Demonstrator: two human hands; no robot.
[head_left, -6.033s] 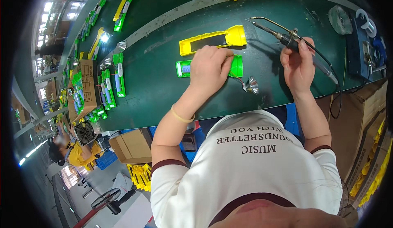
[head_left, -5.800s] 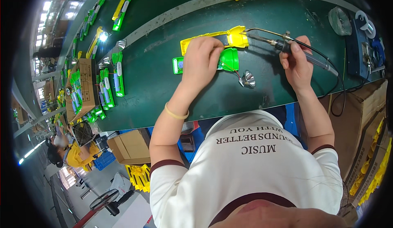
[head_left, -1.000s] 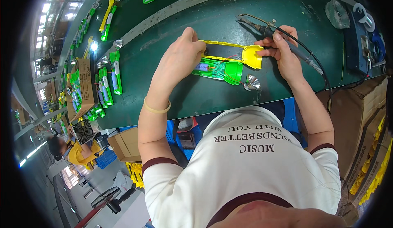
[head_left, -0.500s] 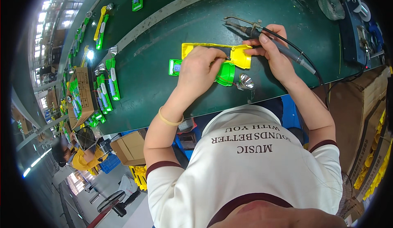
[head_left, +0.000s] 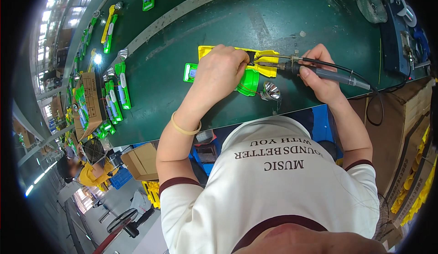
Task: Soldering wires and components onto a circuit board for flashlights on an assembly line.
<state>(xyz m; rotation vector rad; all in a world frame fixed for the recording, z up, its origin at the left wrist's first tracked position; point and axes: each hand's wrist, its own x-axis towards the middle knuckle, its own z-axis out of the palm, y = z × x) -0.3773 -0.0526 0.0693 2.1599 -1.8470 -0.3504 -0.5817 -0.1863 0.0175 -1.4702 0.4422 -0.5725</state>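
Observation:
My right hand (head_left: pixel 323 78) is closed around the dark handle of a soldering iron (head_left: pixel 335 74), which has a cable along it. The iron's tip points left into the open yellow flashlight shell (head_left: pixel 269 71). Over that shell's left part lies my left hand (head_left: pixel 221 73), fingers pinched together at its inner side; what they hold is hidden. Beneath and nearer to me is a green shell half (head_left: pixel 249 83), partly covered by the hand, with a blue battery (head_left: pixel 193 73) showing at its left end. Thin red wires run from it toward a silver reflector (head_left: pixel 270 91) lying on the bench.
On the right stand a blue soldering station (head_left: pixel 398 48), a solder wire spool (head_left: pixel 404 11) and a clear round plastic piece (head_left: pixel 372 6). Several green flashlight halves (head_left: pixel 122 87) and a cardboard box (head_left: pixel 91 101) line the left. Another person (head_left: pixel 91 174) in yellow sits beyond.
My right hand has turned the soldering iron and brought its tip down into the yellow shell, letting go of the shell's right end. My left hand stays pinched over the shell.

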